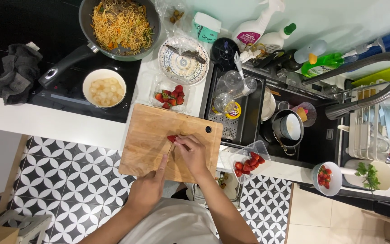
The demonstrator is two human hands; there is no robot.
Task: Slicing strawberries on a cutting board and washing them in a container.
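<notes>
At frame centre, the right hand [194, 153] is pinching a strawberry [172, 138] against the cutting board [145, 135]. The left hand [149, 187] is gripping a knife [170, 148], fingers closed. One strawberry is under the blade; uncut strawberries are waiting in the clear tub [248, 163], lower right.

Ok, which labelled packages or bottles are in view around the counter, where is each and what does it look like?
Small carton: behind the patterned plate, boxy, teal and white.
Spray bottle: back wall, white with a pink label.
Squeeze bottle: beside the sprayer, white with a green cap.
Soap bottle: behind the sink, clear green, lying flat.
</notes>
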